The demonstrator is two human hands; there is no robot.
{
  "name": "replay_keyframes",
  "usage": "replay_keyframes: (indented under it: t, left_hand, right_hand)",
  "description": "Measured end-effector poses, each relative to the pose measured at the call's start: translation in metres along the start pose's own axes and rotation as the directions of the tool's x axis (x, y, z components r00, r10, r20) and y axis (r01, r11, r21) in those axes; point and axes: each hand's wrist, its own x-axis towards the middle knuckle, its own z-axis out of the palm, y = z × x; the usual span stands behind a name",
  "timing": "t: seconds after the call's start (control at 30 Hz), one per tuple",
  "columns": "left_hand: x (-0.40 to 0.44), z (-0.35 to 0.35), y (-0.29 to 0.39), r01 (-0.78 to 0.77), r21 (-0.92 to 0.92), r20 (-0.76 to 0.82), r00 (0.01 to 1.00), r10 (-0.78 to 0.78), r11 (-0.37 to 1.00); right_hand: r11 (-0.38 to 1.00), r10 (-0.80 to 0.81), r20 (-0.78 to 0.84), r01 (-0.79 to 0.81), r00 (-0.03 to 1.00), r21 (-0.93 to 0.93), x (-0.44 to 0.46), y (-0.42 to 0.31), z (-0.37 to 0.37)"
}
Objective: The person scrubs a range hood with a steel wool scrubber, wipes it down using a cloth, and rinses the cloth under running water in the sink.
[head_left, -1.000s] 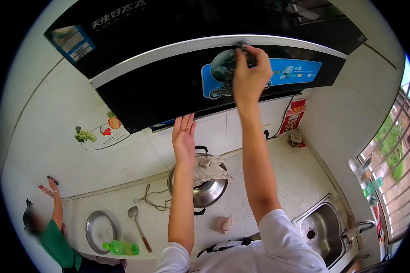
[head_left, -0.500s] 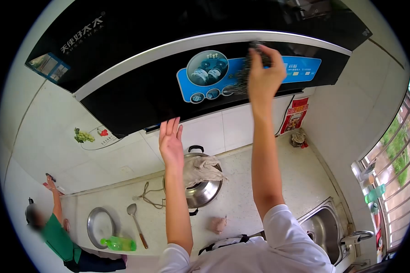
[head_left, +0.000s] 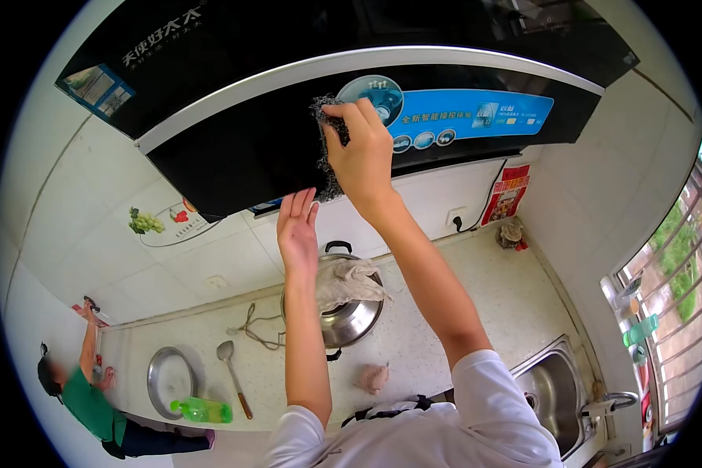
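Observation:
My right hand (head_left: 360, 152) pinches a dark, stringy scouring pad (head_left: 329, 175) against the black front panel of the range hood (head_left: 249, 144). The pad hangs down from the fingertips to the panel's lower edge, just left of the blue sticker (head_left: 476, 113). At that lower edge, my left hand (head_left: 297, 226) rests with its fingers stretched upward, holding nothing. Below the hands, a lidded steel pot (head_left: 351, 324) with black handles stands on the counter, a crumpled beige cloth (head_left: 345, 282) draped over its lid.
On the counter (head_left: 444, 327) lie a metal spatula (head_left: 232, 373), a round steel pan (head_left: 156, 382), a green bottle (head_left: 203, 410) and a small pinkish cloth (head_left: 373, 378). A sink (head_left: 550, 382) is at right. Another person in green (head_left: 90, 405) stands at far left, one arm raised to the wall.
My right hand has swept left across the panel with the scouring pad, from over the sticker to its left end. My left hand stays at the lower edge, fingers slightly shifted.

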Motion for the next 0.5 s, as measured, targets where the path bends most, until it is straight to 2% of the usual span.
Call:
replay_keyframes:
  t: [0.03, 0.13, 0.17, 0.23, 0.27, 0.3, 0.37, 0.4, 0.43, 0.5]
  left_hand:
    - [0.000, -0.001, 0.001, 0.007, 0.002, 0.002, 1.000, -0.007, 1.000]
    - [0.000, -0.002, 0.003, 0.021, 0.028, 0.008, 1.000, -0.021, 0.999]
    - [0.000, -0.002, 0.003, 0.026, 0.024, 0.004, 1.000, -0.026, 0.999]
    - [0.001, -0.001, 0.004, 0.029, 0.018, 0.003, 1.000, -0.029, 0.999]
    - [0.001, -0.001, 0.003, 0.022, 0.014, 0.011, 1.000, -0.022, 1.000]
    - [0.001, -0.002, 0.002, 0.018, 0.011, 0.019, 1.000, -0.018, 1.000]
    - [0.001, -0.005, 0.001, 0.026, 0.006, 0.024, 0.999, -0.026, 1.000]
    - [0.002, -0.005, 0.002, 0.030, -0.002, 0.026, 0.999, -0.030, 1.000]
    - [0.001, -0.003, 0.002, 0.030, -0.002, 0.026, 0.999, -0.030, 1.000]
    - [0.001, 0.002, 0.004, 0.059, 0.033, -0.009, 0.998, -0.059, 0.998]
  right_hand:
    - [1.000, 0.003, 0.020, -0.003, 1.000, -0.013, -0.002, -0.001, 0.000]
    - [0.991, 0.128, -0.270, -0.136, 0.954, -0.014, 0.015, 0.021, -0.025]
    - [0.971, 0.235, -0.292, -0.238, 0.927, 0.028, 0.012, 0.017, -0.026]
    - [0.999, 0.040, -0.202, -0.043, 0.979, -0.015, 0.002, 0.014, -0.010]
    - [1.000, -0.006, -0.089, 0.008, 0.996, 0.024, -0.008, 0.009, -0.002]
    - [0.996, 0.050, 0.049, -0.046, 0.998, -0.070, -0.014, -0.005, -0.004]
    - [1.000, 0.021, -0.077, -0.019, 0.997, 0.021, -0.006, 0.020, -0.011]
    - [0.998, 0.007, -0.197, -0.017, 0.980, -0.054, 0.004, 0.026, -0.021]
    - [0.993, 0.103, -0.288, -0.115, 0.952, -0.024, 0.010, 0.029, -0.026]
    - [0.991, 0.109, -0.232, -0.125, 0.967, -0.053, 0.002, 0.015, -0.016]
